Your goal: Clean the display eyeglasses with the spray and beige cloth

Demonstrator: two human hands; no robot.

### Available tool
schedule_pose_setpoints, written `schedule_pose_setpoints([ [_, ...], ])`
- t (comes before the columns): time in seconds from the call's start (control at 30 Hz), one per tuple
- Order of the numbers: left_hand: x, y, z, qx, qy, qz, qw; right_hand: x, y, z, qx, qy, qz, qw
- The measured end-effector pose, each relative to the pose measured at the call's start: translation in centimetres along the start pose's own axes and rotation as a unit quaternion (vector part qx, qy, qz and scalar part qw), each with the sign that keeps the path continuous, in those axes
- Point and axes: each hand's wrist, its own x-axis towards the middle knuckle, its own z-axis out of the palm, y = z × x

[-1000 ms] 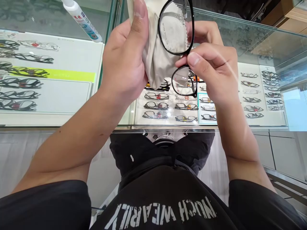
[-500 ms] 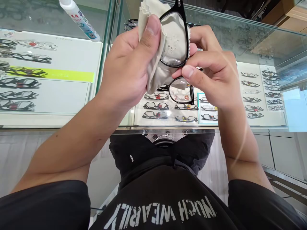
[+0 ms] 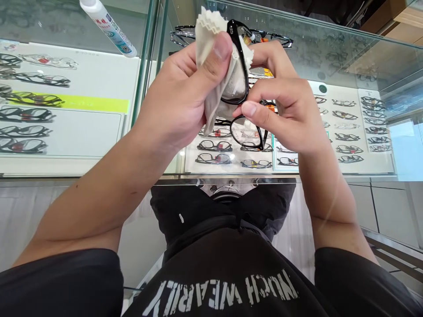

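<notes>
Black-framed glasses are held up over the glass counter, tilted, one lens above the other. My left hand is closed on a cream cloth with a zigzag edge, its thumb pressing the cloth beside the upper lens. Part of the cloth lies behind that lens. My right hand pinches the frame near the bridge between thumb and fingers. The lower lens hangs free below my right fingertips.
A white spray bottle lies on the glass counter at the upper left. Rows of glasses show beneath the glass. More glasses are behind my hands.
The glasses have turned and moved slightly down and left, so the upper lens looks narrower. My left thumb has shifted right over the cloth. My right hand has moved a little left with the frame.
</notes>
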Motion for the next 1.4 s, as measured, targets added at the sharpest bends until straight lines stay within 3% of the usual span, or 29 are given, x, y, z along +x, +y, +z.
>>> schedule_pose_setpoints([
  [0.13, -0.1, -0.1, -0.4, 0.012, 0.000, 0.020, 1.000, 0.0, 0.3, 0.2, 0.022, 0.014, -0.028, 0.999],
  [0.23, -0.3, -0.1, -0.6, 0.016, -0.001, 0.033, 0.999, 0.0, 0.4, 0.3, 0.046, 0.029, -0.024, 0.998],
  [0.37, -0.5, 0.0, -0.4, 0.011, -0.045, 0.040, 0.998, 0.1, 0.9, 0.5, 0.104, 0.064, -0.020, 0.992],
  [0.53, -0.8, 0.3, 0.2, 0.029, -0.042, 0.025, 0.998, 0.1, 1.4, 0.6, 0.108, 0.093, -0.005, 0.990],
  [0.8, -0.2, -0.3, -0.8, 0.100, -0.058, 0.115, 0.987, 0.3, 1.2, 0.8, 0.101, 0.070, 0.012, 0.992],
  [0.97, 0.2, -0.9, -0.9, 0.088, -0.016, 0.158, 0.983, 0.3, 0.6, 0.8, 0.064, 0.018, 0.014, 0.998],
  [1.2, -0.6, -0.1, 0.4, 0.102, 0.050, 0.162, 0.980, 0.1, 0.4, 1.5, 0.064, 0.025, -0.011, 0.998],
  [1.4, 0.3, 1.0, -1.3, 0.130, -0.063, 0.122, 0.982, 0.1, 0.4, 1.0, 0.094, 0.083, 0.017, 0.992],
])
